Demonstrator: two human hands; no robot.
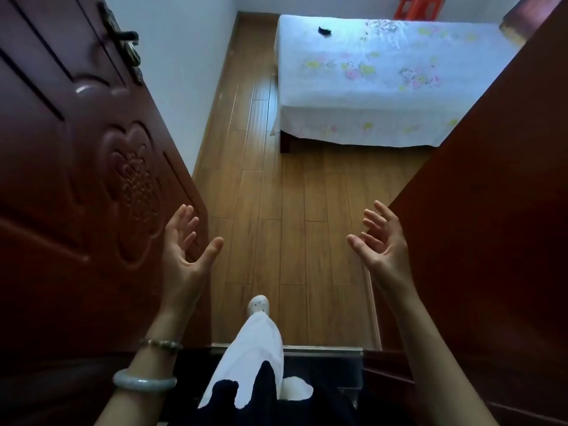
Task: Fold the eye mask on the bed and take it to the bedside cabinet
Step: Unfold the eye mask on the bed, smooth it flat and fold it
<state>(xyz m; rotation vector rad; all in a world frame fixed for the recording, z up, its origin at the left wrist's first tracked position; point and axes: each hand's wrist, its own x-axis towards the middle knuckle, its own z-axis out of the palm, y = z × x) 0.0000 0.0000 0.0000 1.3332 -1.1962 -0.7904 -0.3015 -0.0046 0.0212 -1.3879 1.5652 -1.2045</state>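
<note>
- Leftmost, a dark red carved door [76,179] stood open against the white wall, metal handle [123,41] near its top edge.
- Left hand [184,250] was raised in front of the door, palm facing inward, fingers [187,219] spread wide, thumb out, nothing held.
- Left wrist carried a bead bracelet [159,344] and, lower down the forearm, a pale jade-like bangle [144,382].
- Centre: wooden plank floor [276,210] ran from the doorway threshold to the bed.
- One leg in white trousers [252,348] was stepped forward over the threshold, white shoe [258,304] on the planks.
- Eye mask [324,31] was a small dark crumpled lump lying on the bed near its far left corner, well apart from both hands. Too small to tell whether folded.
- Bed [368,118] sat across the room, covered by a white sheet with a floral print hanging down the near side.
- Red-orange object [419,7] was behind the bed at the top edge, cut off; can't tell what it was.
- Right hand [384,247] was raised level with the left, palm inward, fingers [376,218] loosely curled and apart, empty.
- Far right, a dark red wooden panel [491,210] filled the frame edge beside the right forearm.
</note>
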